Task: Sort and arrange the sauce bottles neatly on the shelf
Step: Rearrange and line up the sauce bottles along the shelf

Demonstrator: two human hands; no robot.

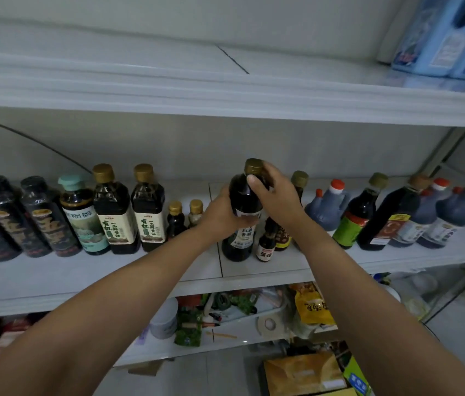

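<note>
A dark gold-capped sauce bottle stands upright in the middle of the white shelf. My left hand grips its body from the left. My right hand holds its shoulder and neck from the right, thumb on the front. A small dark bottle and another brown bottle stand right beside it, partly hidden by my right hand. Two tiny gold-capped bottles stand just left of my left hand.
Left of the hands stands a row of tall dark bottles. To the right are red-capped jugs and more dark bottles. Blue packs sit on the upper shelf. The lower shelf holds a yellow bag and clutter.
</note>
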